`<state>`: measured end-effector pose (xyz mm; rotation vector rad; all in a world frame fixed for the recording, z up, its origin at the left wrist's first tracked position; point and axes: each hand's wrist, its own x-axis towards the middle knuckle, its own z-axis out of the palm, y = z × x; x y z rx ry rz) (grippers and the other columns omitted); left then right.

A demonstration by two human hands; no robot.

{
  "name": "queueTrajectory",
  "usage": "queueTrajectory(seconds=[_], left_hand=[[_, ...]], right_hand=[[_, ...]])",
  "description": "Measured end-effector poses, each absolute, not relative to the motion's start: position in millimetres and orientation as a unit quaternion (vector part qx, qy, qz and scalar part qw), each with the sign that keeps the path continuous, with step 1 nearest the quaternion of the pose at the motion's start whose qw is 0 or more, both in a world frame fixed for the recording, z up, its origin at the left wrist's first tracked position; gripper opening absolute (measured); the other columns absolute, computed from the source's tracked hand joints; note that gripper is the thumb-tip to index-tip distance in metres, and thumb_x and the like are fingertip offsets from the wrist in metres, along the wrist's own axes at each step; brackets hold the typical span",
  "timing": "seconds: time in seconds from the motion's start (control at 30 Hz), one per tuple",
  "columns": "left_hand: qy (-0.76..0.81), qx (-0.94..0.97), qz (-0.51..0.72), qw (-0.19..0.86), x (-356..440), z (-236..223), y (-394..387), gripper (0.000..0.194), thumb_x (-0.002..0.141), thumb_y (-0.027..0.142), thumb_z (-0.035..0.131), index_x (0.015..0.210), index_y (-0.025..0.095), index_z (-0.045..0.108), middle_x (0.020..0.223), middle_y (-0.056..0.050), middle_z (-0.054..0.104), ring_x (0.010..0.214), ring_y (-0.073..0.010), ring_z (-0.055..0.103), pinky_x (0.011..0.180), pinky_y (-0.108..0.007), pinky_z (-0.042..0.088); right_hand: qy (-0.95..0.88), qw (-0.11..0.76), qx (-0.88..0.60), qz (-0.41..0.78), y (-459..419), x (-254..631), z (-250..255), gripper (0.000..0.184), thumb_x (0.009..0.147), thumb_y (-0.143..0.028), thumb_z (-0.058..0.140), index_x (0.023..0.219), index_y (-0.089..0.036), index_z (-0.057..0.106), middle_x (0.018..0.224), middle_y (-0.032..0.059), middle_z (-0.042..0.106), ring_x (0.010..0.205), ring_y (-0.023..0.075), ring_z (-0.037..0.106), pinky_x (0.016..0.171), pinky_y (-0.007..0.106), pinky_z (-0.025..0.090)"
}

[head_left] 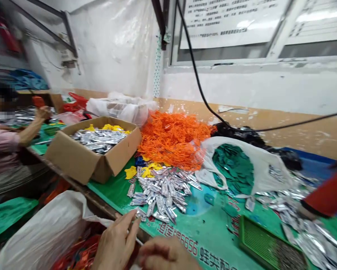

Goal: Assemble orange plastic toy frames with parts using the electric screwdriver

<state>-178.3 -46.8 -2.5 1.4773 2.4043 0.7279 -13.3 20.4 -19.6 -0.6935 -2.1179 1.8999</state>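
At the bottom of the head view my left hand [118,240] is over the table's front edge, fingers stretched out with nothing visible in them. It is beside the rim of a white woven sack [53,225] that holds red items. Close to its right, my right hand [171,254] has its fingers curled in; it is slightly blurred, and anything inside the fingers is hidden. Beyond both hands lies a pile of small silver foil packets [164,191]. Yellow plastic pieces [150,170] stick out behind the pile.
An open cardboard box [75,159] of silver packets stands left; orange netting [174,138] is heaped behind. Right are a white bag [265,170] of green pieces, a green basket [258,240] and a red-orange sleeve [330,193]. Another person [5,146] sits at left.
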Motion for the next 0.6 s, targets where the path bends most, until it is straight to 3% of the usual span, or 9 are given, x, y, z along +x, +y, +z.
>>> queueTrajectory(seconds=[0.1, 0.23, 0.37, 0.47, 0.6], left_hand=[[0.761, 0.588, 0.234, 0.145, -140, 13, -2, 0.032, 0.095, 0.028, 0.038, 0.097, 0.023, 0.069, 0.094, -0.008, 0.077, 0.086, -0.0233, 0.071, 0.072, -0.027, 0.047], [0.711, 0.667, 0.17, 0.142, -91, 34, 65, 0.027, 0.095, 0.023, 0.042, 0.09, 0.02, 0.069, 0.088, -0.008, 0.075, 0.085, -0.022, 0.069, 0.07, -0.027, 0.045], [0.672, 0.714, 0.131, 0.147, -53, 31, 124, 0.022, 0.096, 0.025, 0.048, 0.094, 0.018, 0.069, 0.096, -0.01, 0.072, 0.094, -0.0225, 0.067, 0.082, -0.034, 0.049], [0.654, 0.735, 0.093, 0.153, -35, 14, 151, 0.027, 0.093, 0.033, 0.059, 0.113, 0.017, 0.062, 0.114, -0.008, 0.065, 0.099, -0.0218, 0.065, 0.085, -0.042, 0.054], [0.622, 0.766, 0.064, 0.147, -24, -6, 151, 0.03, 0.092, 0.033, 0.06, 0.119, 0.018, 0.06, 0.124, -0.009, 0.061, 0.107, -0.0239, 0.061, 0.091, -0.046, 0.052]], right_hand=[[-0.723, 0.217, -0.379, 0.535, 75, 35, 12, 0.028, 0.085, -0.035, 0.055, 0.095, -0.016, 0.072, 0.084, 0.0046, 0.073, 0.078, 0.0165, 0.068, 0.071, 0.028, 0.054], [-0.705, 0.238, -0.555, 0.372, 156, 106, 27, 0.027, 0.094, -0.029, 0.05, 0.11, -0.011, 0.063, 0.099, 0.0086, 0.069, 0.089, 0.0189, 0.067, 0.077, 0.035, 0.055], [-0.711, 0.17, -0.647, 0.219, 205, 153, 27, 0.031, 0.093, -0.035, 0.058, 0.118, -0.017, 0.06, 0.12, 0.0082, 0.062, 0.103, 0.0215, 0.063, 0.087, 0.042, 0.054], [-0.736, 0.086, -0.653, 0.158, 216, 159, 18, 0.033, 0.092, -0.034, 0.059, 0.12, -0.017, 0.059, 0.122, 0.0084, 0.061, 0.103, 0.0219, 0.063, 0.086, 0.042, 0.055], [-0.76, 0.006, -0.646, 0.076, 213, 145, -5, 0.033, 0.092, -0.034, 0.059, 0.121, -0.017, 0.058, 0.122, 0.009, 0.06, 0.105, 0.0222, 0.062, 0.088, 0.043, 0.054]])
